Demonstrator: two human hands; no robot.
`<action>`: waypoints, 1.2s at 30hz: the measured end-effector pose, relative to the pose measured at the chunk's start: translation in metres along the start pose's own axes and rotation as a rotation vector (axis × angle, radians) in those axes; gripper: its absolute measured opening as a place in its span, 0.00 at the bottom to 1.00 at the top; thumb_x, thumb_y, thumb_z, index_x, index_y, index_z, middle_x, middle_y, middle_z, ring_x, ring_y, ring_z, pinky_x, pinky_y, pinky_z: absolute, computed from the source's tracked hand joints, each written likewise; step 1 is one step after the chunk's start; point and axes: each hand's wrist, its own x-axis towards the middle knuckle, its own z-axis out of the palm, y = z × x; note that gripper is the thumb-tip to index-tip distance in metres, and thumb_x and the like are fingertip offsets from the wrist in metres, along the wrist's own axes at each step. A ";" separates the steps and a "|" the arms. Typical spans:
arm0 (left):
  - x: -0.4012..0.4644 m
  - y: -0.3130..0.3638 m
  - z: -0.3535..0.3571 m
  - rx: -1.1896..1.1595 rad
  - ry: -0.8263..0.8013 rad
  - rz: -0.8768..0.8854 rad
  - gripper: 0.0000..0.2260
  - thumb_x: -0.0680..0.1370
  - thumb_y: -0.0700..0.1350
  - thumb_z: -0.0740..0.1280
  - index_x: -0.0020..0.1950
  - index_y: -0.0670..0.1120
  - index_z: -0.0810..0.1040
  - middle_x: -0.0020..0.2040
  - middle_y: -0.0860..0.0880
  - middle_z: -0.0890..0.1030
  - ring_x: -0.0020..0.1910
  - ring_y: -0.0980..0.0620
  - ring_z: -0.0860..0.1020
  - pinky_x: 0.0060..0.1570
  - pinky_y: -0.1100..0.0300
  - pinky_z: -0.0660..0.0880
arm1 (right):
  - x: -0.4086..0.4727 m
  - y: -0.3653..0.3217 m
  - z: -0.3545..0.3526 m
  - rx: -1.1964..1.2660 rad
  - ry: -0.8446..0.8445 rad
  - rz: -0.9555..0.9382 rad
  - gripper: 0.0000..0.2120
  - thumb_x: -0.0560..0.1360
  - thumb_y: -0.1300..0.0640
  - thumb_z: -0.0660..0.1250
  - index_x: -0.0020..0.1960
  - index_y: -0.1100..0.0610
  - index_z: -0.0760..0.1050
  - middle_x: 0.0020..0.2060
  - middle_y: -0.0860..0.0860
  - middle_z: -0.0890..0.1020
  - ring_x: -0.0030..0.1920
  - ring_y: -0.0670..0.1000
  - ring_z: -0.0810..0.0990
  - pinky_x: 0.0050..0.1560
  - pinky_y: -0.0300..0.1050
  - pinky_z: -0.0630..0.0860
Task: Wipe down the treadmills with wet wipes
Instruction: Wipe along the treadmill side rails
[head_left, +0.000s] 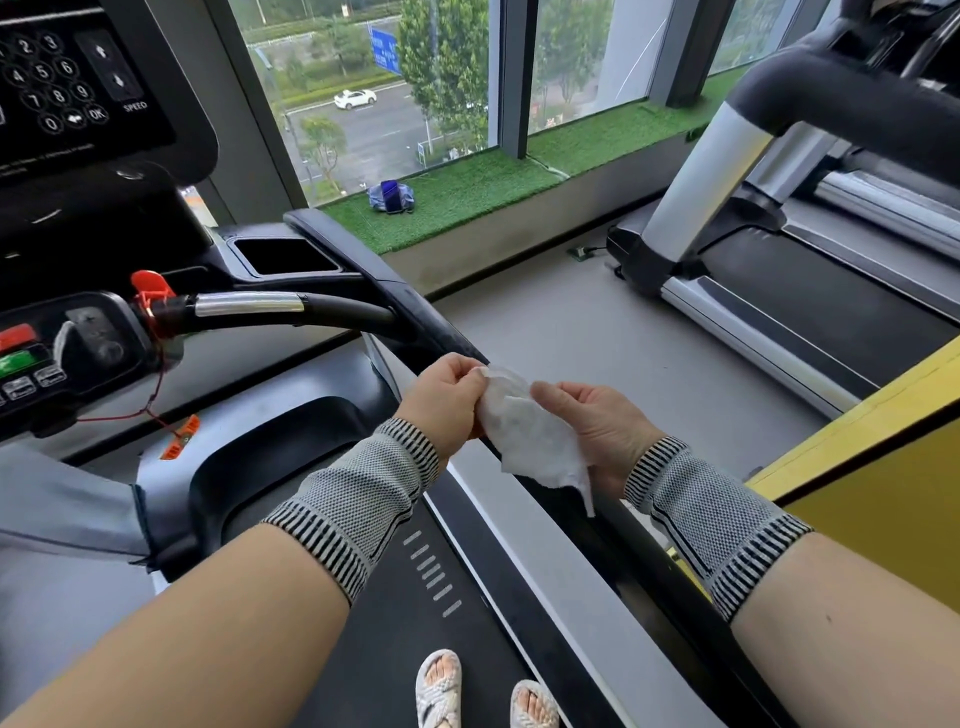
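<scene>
Gripping a crumpled wet wipe (524, 426) between them, the left hand (447, 402) and right hand (597, 421) hover over the treadmill's black handrail (415, 312); a phone (390, 196) lies on the turf windowsill (467, 202).

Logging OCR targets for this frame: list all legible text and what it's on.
"1 2 3 4 5 6 7 8 9 0" and "OK": keypad on the treadmill console.
"SPEED": under the arrow buttons.
Small print below the keypad: too blurred to read.
Blue road sign outside: characters unreadable.
Wet wipe: no text.
</scene>
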 end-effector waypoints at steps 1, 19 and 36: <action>0.001 -0.001 -0.001 0.044 0.020 0.030 0.08 0.82 0.42 0.59 0.44 0.47 0.74 0.44 0.43 0.77 0.41 0.46 0.77 0.39 0.52 0.77 | 0.000 -0.001 0.001 -0.022 -0.023 -0.001 0.10 0.66 0.55 0.71 0.37 0.61 0.75 0.31 0.56 0.79 0.29 0.52 0.77 0.31 0.42 0.77; -0.001 0.010 -0.025 -0.293 -0.315 -0.067 0.07 0.73 0.44 0.68 0.36 0.48 0.73 0.36 0.49 0.77 0.34 0.52 0.75 0.34 0.60 0.72 | 0.003 -0.019 -0.007 0.049 0.089 0.074 0.18 0.64 0.49 0.73 0.44 0.62 0.75 0.33 0.56 0.76 0.31 0.54 0.73 0.27 0.43 0.79; -0.003 0.007 -0.022 -0.243 -0.134 -0.144 0.08 0.81 0.44 0.61 0.46 0.42 0.75 0.38 0.44 0.77 0.36 0.49 0.76 0.43 0.54 0.75 | 0.001 -0.019 -0.011 0.256 -0.045 0.173 0.04 0.65 0.59 0.69 0.39 0.58 0.77 0.26 0.49 0.75 0.26 0.46 0.70 0.27 0.36 0.66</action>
